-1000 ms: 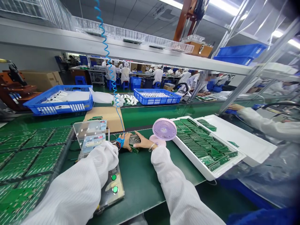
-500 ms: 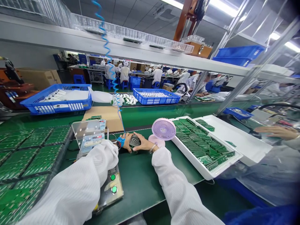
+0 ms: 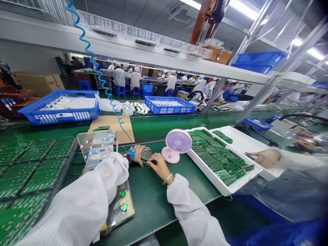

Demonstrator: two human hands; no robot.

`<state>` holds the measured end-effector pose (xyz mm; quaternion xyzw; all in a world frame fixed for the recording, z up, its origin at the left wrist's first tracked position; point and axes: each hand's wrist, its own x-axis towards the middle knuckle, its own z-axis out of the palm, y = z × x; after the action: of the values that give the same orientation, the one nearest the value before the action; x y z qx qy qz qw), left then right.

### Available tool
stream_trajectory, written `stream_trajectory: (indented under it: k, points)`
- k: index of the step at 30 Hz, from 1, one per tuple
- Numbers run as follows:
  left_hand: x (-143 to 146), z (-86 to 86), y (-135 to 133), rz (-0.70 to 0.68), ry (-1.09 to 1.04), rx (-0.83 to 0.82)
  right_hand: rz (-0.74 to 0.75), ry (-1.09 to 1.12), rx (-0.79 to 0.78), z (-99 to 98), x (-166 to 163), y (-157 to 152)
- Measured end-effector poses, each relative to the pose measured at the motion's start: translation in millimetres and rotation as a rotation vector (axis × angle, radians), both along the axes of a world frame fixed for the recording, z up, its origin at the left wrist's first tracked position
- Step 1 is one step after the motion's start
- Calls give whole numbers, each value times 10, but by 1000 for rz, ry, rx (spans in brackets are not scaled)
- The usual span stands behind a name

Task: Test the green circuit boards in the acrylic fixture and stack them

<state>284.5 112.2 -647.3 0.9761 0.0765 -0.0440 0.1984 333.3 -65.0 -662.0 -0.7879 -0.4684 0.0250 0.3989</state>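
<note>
- Left hand (image 3: 138, 155) grasps the stack of circuit boards (image 3: 146, 153) along its left side; right hand (image 3: 159, 165) has fingertips at the stack's right end; whether they pinch a board, cannot tell;
- stack sits between the hands, over the green bench top (image 3: 153, 201); best handled, I judge, with a steady, light left hold, edges squared, right fingertips off the board faces;
- pink fan (image 3: 178, 140) stands near the right hand; wrist should clear it.
</note>
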Motion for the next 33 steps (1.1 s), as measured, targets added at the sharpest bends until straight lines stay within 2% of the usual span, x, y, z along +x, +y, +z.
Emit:
stream_trajectory:
  k: [6,18,33]
  points:
    - [12,-28,31,-26,21,43,-37,-6,87,20,-46,-2]
    - [19,-14,49,-75,88,91,-97,-51,171,-142,-182,-49]
    - [-26,21,28,-70,75,96,-139,-87,128,-224,-279,28]
